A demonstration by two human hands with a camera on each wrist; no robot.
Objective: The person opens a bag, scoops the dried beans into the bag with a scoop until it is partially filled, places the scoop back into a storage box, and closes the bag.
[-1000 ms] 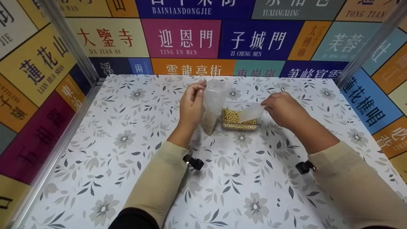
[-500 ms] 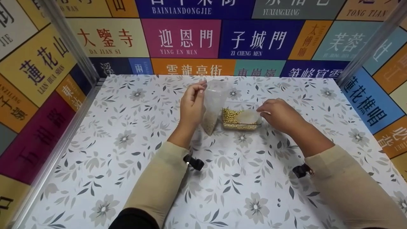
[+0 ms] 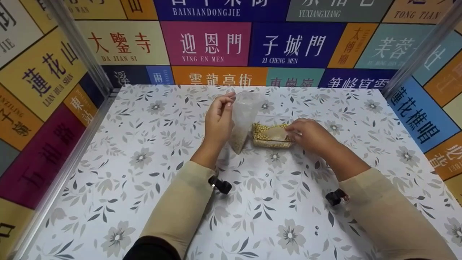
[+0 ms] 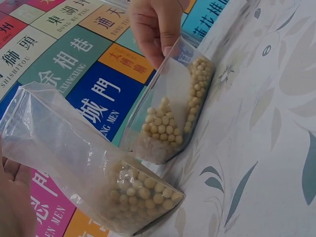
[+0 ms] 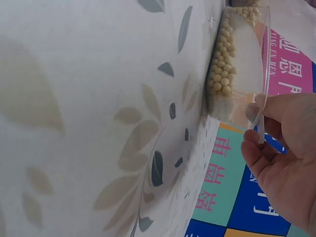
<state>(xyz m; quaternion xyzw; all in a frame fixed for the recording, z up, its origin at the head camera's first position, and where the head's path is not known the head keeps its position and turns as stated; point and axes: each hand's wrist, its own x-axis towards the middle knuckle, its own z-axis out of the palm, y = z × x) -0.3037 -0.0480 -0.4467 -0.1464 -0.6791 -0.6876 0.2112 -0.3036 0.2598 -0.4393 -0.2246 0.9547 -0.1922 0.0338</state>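
My left hand holds a clear plastic bag by its upper left side, mouth up. Soybeans fill the bag's lower corner, which shows best in the left wrist view as a heap of soybeans behind the film. Just right of the bag stands a clear rectangular box of soybeans. Between thumb and fingers, my right hand pinches the handle of a translucent white scoop. The scoop's blade lies down among the beans inside the box; the right wrist view shows the pinching fingertips at the box's rim.
A white tablecloth with grey flowers and leaves covers the table. Panels with large lettering form a back wall and side walls, with metal posts at the corners. Both sleeves carry a black strap mount.
My right hand has moved left and slightly down, and the scoop has sunk from above the box's right end into the soybeans. The left hand and bag have stayed nearly still.
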